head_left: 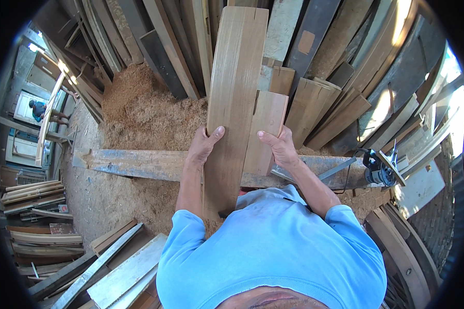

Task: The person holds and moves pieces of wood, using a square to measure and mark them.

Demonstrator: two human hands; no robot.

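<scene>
My left hand (205,147) grips the left edge of a long, wide wooden board (237,67), its thumb on the top face. The board runs lengthwise away from my body over the workbench plank. A shorter, narrower wooden board (267,121) lies against its right side, and my right hand (283,148) is closed round that board's right edge, thumb on top. My fingers under both boards are hidden. Below my right forearm, a grey metal straightedge (337,168) rests on the bench plank.
A worn beam-like bench (134,160) crosses in front of me. A corded power tool (380,170) stands at its right end. Sawdust (149,103) is heaped beyond it. Planks lean at the back, and stacked boards (129,273) lie behind left. A person (44,110) is far left.
</scene>
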